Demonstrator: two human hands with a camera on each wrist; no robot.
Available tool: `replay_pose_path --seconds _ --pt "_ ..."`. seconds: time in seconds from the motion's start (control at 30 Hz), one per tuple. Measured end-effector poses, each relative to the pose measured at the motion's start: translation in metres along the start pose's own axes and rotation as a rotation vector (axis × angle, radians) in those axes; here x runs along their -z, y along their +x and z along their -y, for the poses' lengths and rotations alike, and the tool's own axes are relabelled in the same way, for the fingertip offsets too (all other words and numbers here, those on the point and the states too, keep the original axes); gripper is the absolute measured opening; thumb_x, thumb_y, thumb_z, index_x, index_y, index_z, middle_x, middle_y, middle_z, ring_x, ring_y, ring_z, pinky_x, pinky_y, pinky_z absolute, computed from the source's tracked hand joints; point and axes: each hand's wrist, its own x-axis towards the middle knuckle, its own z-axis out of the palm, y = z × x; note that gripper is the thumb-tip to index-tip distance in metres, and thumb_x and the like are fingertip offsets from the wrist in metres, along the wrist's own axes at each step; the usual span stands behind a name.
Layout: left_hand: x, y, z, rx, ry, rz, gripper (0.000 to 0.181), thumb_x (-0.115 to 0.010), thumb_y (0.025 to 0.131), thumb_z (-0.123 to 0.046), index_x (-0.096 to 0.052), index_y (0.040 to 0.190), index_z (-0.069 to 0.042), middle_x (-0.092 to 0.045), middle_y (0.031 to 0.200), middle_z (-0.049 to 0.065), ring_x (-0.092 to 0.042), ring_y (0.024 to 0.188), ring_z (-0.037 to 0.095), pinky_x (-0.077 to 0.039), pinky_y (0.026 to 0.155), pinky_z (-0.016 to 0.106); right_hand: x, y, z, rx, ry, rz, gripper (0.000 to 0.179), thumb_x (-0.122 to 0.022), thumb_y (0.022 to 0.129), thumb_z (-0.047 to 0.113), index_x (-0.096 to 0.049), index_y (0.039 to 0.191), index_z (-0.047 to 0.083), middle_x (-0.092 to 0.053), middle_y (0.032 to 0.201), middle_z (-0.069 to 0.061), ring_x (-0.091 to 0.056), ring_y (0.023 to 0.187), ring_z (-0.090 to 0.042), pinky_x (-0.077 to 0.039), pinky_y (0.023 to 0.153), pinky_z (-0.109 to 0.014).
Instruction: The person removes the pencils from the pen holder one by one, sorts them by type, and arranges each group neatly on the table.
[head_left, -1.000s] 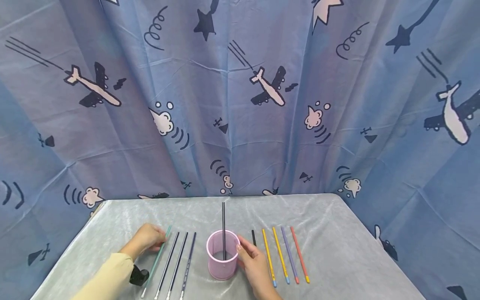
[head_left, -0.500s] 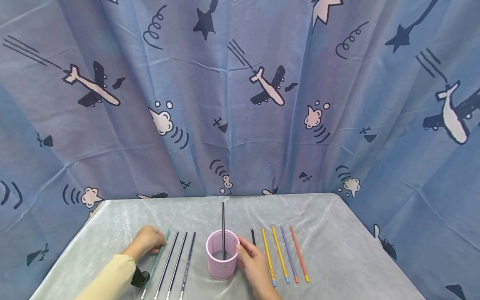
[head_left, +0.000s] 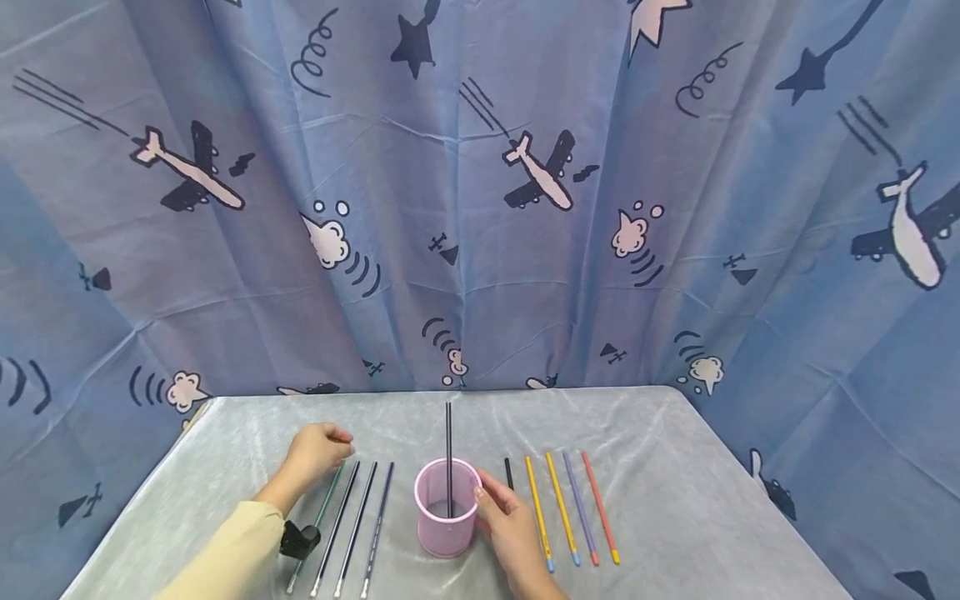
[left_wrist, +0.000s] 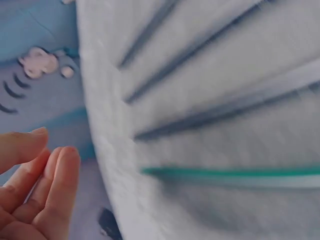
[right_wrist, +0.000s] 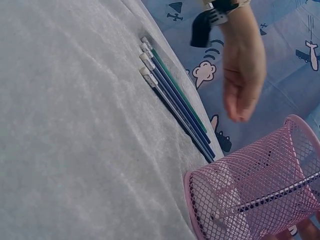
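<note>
My left hand (head_left: 318,446) hovers near the far end of a green pencil (head_left: 330,492), its fingers relaxed. In the left wrist view this hand (left_wrist: 40,190) holds nothing and is apart from the green pencil (left_wrist: 225,173). Beside that pencil lie several dark blue pencils (head_left: 357,521) with pale eraser ends, roughly parallel. My right hand (head_left: 512,529) grips the side of an upright pink mesh pen holder (head_left: 446,537), with the thumb at its rim. Inside the holder (right_wrist: 250,170) leans a dark, thin stick-like pencil (head_left: 449,450); its exact kind is unclear.
Right of the holder lie yellow pencils (head_left: 534,500), a purple pencil (head_left: 578,500) and a red pencil (head_left: 597,500). A black pencil (head_left: 508,472) is partly hidden by my right hand. A grey cloth (head_left: 720,533) covers the table; a blue patterned curtain (head_left: 480,250) hangs behind.
My left hand has come off the green pencil and moved away from me and slightly right. The green pencil lies nearly where it was. My right hand stays on the pen holder.
</note>
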Motion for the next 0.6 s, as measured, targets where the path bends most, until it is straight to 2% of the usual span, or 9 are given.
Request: replay_pose_path --seconds 0.1,0.27,0.43,0.6 --pt "-0.007 -0.003 -0.017 -0.030 -0.098 0.013 0.018 -0.068 0.087 -0.001 -0.068 0.101 0.010 -0.072 0.097 0.021 -0.072 0.086 0.029 -0.063 0.074 0.035 0.000 0.000 0.000 0.002 -0.003 0.001 0.048 -0.059 0.100 0.023 -0.052 0.140 -0.005 -0.057 0.139 -0.025 -0.060 0.121 -0.025 -0.060 0.092 -0.038" --pt "-0.022 -0.011 -0.041 -0.070 -0.262 0.054 0.021 -0.068 0.089 0.000 -0.068 0.107 0.011 -0.071 0.106 0.025 -0.072 0.094 0.028 -0.063 0.083 0.037 0.000 0.000 0.000 0.010 -0.001 0.004 0.049 -0.059 0.100 0.022 -0.052 0.139 -0.005 -0.057 0.139 -0.026 -0.060 0.122 -0.027 -0.059 0.092 -0.039" --pt "-0.036 -0.016 -0.058 -0.106 -0.341 0.073 0.025 -0.068 0.090 -0.001 -0.067 0.112 0.011 -0.071 0.109 0.025 -0.071 0.100 0.029 -0.062 0.086 0.037 0.000 -0.001 0.000 0.013 0.012 0.011 0.047 -0.059 0.100 0.021 -0.052 0.139 -0.005 -0.058 0.139 -0.025 -0.059 0.123 -0.029 -0.059 0.093 -0.038" --pt "-0.048 -0.017 -0.071 -0.125 -0.367 0.082 0.025 -0.069 0.090 -0.003 -0.068 0.112 0.009 -0.071 0.111 0.026 -0.071 0.099 0.028 -0.062 0.086 0.037 0.000 0.000 0.000 0.014 0.010 0.004 0.046 -0.058 0.101 0.019 -0.052 0.139 -0.005 -0.057 0.139 -0.025 -0.059 0.123 -0.028 -0.059 0.092 -0.038"
